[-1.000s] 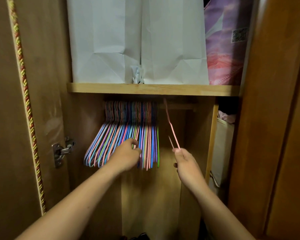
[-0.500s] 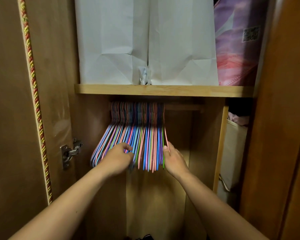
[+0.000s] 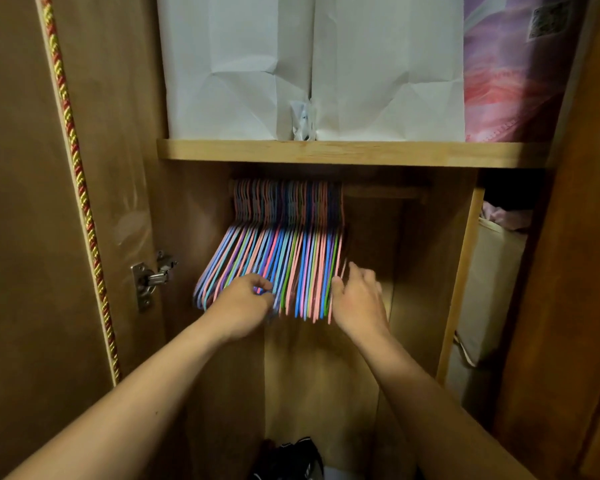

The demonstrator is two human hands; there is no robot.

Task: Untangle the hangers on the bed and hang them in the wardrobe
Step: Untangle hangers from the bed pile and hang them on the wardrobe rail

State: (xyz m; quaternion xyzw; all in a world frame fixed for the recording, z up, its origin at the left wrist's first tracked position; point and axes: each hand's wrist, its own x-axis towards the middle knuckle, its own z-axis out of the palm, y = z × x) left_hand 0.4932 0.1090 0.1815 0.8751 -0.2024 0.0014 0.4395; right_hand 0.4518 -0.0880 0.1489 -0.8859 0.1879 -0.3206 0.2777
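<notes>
Hangers [image 3: 278,268], a tight many-coloured row, hang from the rail beneath the wooden shelf [image 3: 326,153], their arms sloping down toward the person. Nearest, the left hand [image 3: 243,306] curls its fingers round lower ends left of the row's middle; the right hand [image 3: 359,299], fingers loosely spread, touches the rightmost pink hanger. Above the shelf, white paper bags [image 3: 309,64] show no writing; a QR-like patch is unreadable.

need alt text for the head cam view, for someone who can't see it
Two bare hands reach into an open wardrobe: the left hand grips a packed row of coloured hangers on the rail, and the right hand rests open against the row's right end. White paper bags stand on the wooden shelf above.
</notes>
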